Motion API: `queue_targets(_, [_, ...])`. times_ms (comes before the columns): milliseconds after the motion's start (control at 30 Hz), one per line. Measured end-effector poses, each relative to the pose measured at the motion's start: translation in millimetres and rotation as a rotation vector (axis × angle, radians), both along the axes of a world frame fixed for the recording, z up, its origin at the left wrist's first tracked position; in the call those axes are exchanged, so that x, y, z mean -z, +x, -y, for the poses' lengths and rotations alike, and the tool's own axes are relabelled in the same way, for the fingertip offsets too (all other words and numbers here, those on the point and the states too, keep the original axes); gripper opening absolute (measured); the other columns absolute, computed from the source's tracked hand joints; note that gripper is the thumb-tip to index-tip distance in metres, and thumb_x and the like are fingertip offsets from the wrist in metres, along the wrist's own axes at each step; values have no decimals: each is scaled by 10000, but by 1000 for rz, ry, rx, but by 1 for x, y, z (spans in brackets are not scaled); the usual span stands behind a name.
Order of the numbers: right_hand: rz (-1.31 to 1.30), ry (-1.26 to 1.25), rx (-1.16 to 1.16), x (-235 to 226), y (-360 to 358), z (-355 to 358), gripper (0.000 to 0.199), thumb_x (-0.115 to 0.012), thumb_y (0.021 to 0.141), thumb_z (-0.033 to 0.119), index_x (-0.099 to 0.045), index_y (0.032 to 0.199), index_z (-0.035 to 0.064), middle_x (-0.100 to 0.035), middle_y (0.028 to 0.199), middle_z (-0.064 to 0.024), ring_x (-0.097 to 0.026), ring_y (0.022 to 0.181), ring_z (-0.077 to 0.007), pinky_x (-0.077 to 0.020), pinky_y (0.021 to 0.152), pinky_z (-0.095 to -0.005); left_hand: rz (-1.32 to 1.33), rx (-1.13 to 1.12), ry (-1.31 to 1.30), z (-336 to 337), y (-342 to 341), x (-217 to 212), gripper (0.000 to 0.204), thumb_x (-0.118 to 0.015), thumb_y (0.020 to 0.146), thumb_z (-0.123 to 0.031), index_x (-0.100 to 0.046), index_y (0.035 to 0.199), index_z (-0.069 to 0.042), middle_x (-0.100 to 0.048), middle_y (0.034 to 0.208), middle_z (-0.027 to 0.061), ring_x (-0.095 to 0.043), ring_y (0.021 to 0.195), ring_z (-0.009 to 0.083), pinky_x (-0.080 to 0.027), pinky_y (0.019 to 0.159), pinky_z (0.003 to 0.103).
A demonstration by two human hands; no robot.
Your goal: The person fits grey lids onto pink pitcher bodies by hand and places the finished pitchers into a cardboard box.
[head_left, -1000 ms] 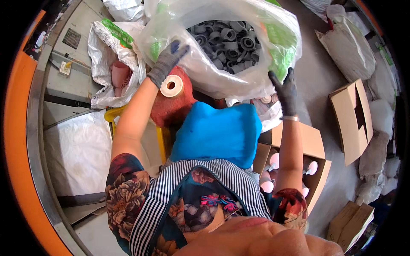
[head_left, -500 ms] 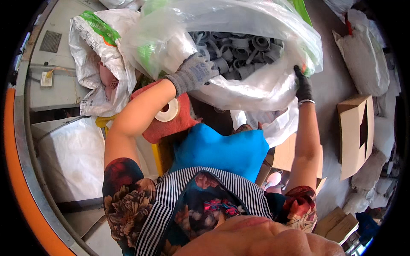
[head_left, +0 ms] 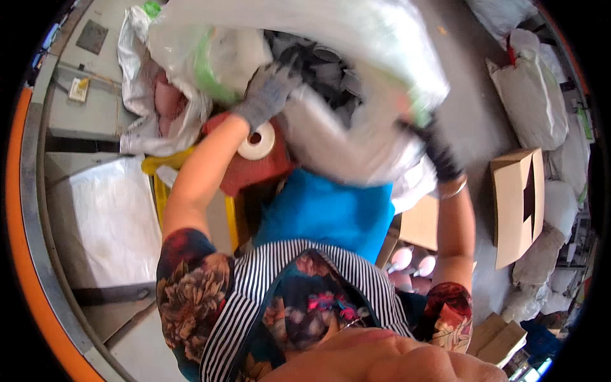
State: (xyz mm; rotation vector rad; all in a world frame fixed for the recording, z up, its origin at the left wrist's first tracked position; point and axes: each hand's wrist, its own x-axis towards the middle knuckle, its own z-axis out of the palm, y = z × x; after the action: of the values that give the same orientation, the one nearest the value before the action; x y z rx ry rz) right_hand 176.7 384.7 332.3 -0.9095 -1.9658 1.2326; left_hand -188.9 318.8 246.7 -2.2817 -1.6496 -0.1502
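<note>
A big translucent plastic bag (head_left: 356, 149) with green print is in front of me, its mouth facing up toward me. Dark grey plastic fittings (head_left: 328, 73) fill it, smeared by motion. At the left of the bag's mouth, my left hand (head_left: 270, 95) in a grey knit glove is closed on the rim, fingers over the edge. My right hand (head_left: 434, 145), in a dark glove and blurred, grips the bag's right side. Under my left forearm a white ring-shaped spool (head_left: 258, 141) lies on a red cloth (head_left: 245, 175).
A white sack with pinkish parts (head_left: 168, 102) stands at the left beside a grey machine surface (head_left: 89, 114). Below it is a yellow frame (head_left: 232, 223). On the right are an open cardboard box (head_left: 509, 210) and full white sacks (head_left: 531, 95). Pale rounded pieces (head_left: 401, 258) lie by my right elbow.
Both hands and the bag have shifted left, and my right hand has come lower and closer in. The bag's mouth looks narrower, with less of the fittings showing.
</note>
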Motion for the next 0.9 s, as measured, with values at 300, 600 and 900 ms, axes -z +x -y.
queue_targets(300, [368, 445, 239, 69, 93, -65, 348, -653, 941, 108, -684, 1277, 25, -697, 1202, -85, -628, 1107, -178, -464, 1006, -317, 2, -79, -332, -15, 12, -4, 521, -724, 818, -292, -609, 1321, -221, -619, 1270, 66, -574, 1226, 287, -393, 1113, 446])
queue_targets(600, [519, 355, 573, 26, 113, 12, 388, -549, 1060, 150, -566, 1427, 24, -599, 1364, -142, -584, 1212, -178, -499, 978, -306, 860, 153, -127, 84, 49, -64, 547, -687, 931, -255, -537, 1445, -145, -605, 1389, 113, -563, 1298, 290, -411, 1137, 434])
queue_targets(900, [-89, 314, 746, 0, 64, 129, 320, -574, 1017, 3, -575, 1333, -48, -639, 1334, -158, -653, 1071, -183, -545, 931, -302, 1053, -235, -634, 108, 135, 114, 439, -651, 925, -348, -610, 1251, -57, -649, 1188, 243, -638, 1091, 422, -506, 960, 505])
